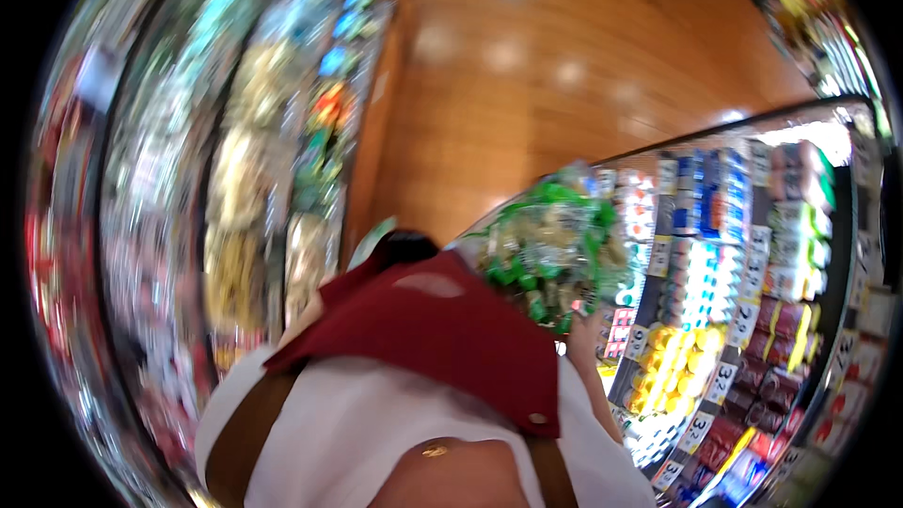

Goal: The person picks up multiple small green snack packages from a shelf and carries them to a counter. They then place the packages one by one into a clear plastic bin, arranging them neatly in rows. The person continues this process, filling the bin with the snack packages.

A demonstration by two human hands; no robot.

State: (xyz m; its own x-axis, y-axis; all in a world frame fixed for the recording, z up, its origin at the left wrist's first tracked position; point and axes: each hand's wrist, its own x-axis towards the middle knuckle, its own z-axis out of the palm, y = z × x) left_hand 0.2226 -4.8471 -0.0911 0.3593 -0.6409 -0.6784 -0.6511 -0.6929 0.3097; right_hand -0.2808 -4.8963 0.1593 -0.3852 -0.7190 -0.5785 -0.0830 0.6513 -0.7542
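Note:
A bulky bunch of clear plastic packages with green parts is in front of me, right of centre. My right hand grips it at its lower right edge. The fingers are partly covered by the crinkled plastic, and the contents are blurred. My left hand does not show; only a bit of the left forearm appears beside the dark red apron. A small pale green item sticks out past the apron's left side, too blurred to name.
Shelves of bagged goods run along my left, smeared by motion. At the right stands a lit cooler with a dark rim, holding yellow-topped cups and blue packs. A wood-look floor lies between them. More shelving is at the far right.

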